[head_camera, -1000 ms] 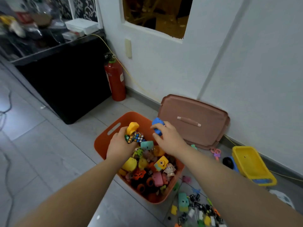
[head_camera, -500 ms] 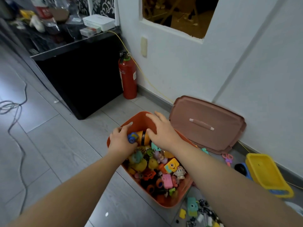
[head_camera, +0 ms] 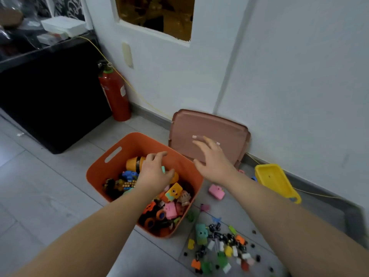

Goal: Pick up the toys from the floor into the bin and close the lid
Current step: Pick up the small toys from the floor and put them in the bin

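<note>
An orange bin (head_camera: 99,173) stands on the grey floor, filled with several colourful toys (head_camera: 171,206). Its brown lid (head_camera: 233,132) leans upright against the white wall behind it. My left hand (head_camera: 153,173) hovers inside the bin with loosely curled fingers over the toys; a teal toy (head_camera: 163,169) shows between thumb and fingers. My right hand (head_camera: 213,162) is spread open above the bin's far right rim, in front of the lid, and holds nothing. On the floor to the right of the bin lie a pink camera toy (head_camera: 216,191), a teal toy (head_camera: 200,233) and several small pieces (head_camera: 225,250).
A yellow plastic tray (head_camera: 275,180) lies by the wall at the right. A red fire extinguisher (head_camera: 114,94) stands in the corner beside a black cabinet (head_camera: 50,96). A thin yellow cable (head_camera: 139,96) runs along the wall.
Both hands let go of the toys they carried; the cube and the yellow toy now lie in the bin. My right hand has moved right, out of the bin, towards the lid.
</note>
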`<state>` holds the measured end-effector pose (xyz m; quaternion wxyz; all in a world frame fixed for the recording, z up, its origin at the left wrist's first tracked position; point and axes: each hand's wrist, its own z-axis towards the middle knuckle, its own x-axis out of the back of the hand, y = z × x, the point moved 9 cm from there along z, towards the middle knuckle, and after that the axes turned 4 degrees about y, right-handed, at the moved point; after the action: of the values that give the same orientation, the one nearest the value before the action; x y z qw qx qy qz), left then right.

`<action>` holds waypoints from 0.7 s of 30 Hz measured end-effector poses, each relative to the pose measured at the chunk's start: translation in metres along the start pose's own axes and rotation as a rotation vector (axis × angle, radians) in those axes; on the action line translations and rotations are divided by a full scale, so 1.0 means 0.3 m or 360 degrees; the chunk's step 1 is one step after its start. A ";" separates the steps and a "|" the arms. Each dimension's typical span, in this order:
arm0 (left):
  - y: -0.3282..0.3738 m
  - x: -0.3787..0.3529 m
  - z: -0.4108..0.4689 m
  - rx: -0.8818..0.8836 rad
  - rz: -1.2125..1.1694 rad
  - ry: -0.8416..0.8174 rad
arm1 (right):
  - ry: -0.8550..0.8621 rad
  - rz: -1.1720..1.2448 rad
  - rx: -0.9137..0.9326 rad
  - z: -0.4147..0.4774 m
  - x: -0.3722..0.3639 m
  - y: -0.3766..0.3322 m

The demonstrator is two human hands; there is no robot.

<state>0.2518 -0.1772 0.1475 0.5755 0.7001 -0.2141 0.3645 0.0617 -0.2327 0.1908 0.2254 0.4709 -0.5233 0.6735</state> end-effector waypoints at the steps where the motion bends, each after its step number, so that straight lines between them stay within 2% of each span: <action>1: 0.043 -0.033 -0.012 -0.0052 0.0007 -0.0029 | 0.0007 -0.0022 0.0000 -0.028 0.017 0.037; 7: 0.282 -0.188 -0.097 -0.0377 0.0084 -0.0122 | -0.0001 -0.0135 -0.0151 -0.211 0.106 0.250; 11: 0.421 -0.300 -0.180 -0.0608 0.0087 -0.0104 | -0.0081 -0.0140 -0.0172 -0.358 0.115 0.392; 14: 0.500 -0.426 -0.266 -0.0791 0.0118 -0.0222 | -0.0208 -0.0160 -0.0209 -0.485 0.064 0.512; 18: 0.497 -0.553 -0.350 -0.0832 0.0199 -0.0343 | -0.0370 -0.0183 -0.0260 -0.621 -0.031 0.626; 21: 0.434 -0.633 -0.398 -0.0757 0.0317 -0.0465 | -0.0542 -0.0209 -0.0286 -0.735 -0.106 0.677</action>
<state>0.0046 -0.1170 0.0969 0.6479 0.5660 -0.4418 0.2542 -0.1734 -0.0958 0.0612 0.2180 0.5890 -0.5800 0.5188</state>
